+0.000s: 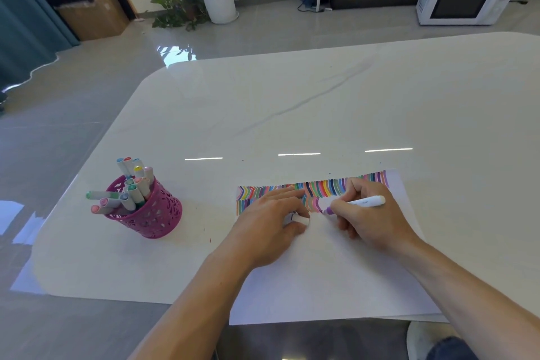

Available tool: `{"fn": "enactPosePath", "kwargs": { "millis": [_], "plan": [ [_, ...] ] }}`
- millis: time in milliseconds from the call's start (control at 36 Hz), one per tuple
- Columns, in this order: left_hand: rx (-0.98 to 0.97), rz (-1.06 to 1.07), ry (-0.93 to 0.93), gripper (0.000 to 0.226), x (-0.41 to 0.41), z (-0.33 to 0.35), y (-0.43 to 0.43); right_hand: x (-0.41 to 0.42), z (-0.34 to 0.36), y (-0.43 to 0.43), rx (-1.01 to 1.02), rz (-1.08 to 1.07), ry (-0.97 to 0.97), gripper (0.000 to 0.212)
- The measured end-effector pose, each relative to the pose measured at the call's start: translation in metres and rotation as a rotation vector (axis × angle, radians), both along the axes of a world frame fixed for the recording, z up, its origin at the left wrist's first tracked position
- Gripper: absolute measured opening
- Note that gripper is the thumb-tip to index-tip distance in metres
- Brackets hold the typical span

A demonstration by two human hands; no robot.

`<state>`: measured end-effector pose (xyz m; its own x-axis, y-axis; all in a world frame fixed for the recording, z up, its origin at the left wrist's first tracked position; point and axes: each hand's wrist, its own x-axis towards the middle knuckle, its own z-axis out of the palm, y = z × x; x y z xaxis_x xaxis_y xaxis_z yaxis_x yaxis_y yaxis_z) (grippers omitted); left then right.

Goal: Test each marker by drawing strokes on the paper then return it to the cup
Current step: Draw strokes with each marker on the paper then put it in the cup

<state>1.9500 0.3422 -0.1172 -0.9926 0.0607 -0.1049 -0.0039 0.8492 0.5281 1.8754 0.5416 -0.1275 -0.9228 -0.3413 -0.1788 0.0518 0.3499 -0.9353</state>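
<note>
Right hand (368,221) pinches marker (365,202) near purple nib end, barrel tilted low for stroke in row 2 on paper (321,278). Left hand (270,222) lies on paper, likely pinning it, fingers curled round white cap (301,220), probably kept for recapping. Cup (153,215) with other markers (131,184) stands well left on table (292,96). Nib contact hidden by fingers; strokes under left hand covered.

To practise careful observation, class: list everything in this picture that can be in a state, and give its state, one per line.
left hand: rests on the paper, pinching the cap.
right hand: grips the marker.
marker: uncapped, purple tip on the paper.
cap: off the marker.
paper: flat, top row full of strokes, second row part filled.
cup: upright, holding capped markers.
</note>
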Motion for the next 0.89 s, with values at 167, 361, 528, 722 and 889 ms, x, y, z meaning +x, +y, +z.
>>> {"fn": "enactPosePath", "kwargs": {
  "millis": [167,361,528,722,889],
  "plan": [
    [-0.003,0.007,-0.006,0.015,-0.001,0.001,0.000,-0.004,0.000,0.001,-0.087,-0.024,-0.041,0.023],
    [0.117,0.084,0.029,0.019,-0.004,0.008,-0.002,-0.009,0.011,0.002,-0.272,-0.050,-0.073,0.012],
    [0.286,0.212,0.150,0.014,-0.007,0.011,-0.001,-0.007,0.024,-0.002,-0.383,-0.052,-0.031,0.008],
    [0.494,0.283,0.099,0.020,-0.007,0.014,0.003,-0.005,0.036,-0.002,-0.451,-0.063,-0.041,0.020],
    [0.536,0.297,0.066,0.023,-0.008,0.016,0.007,-0.005,0.033,-0.002,-0.459,-0.043,-0.048,0.013]
  ]
}}
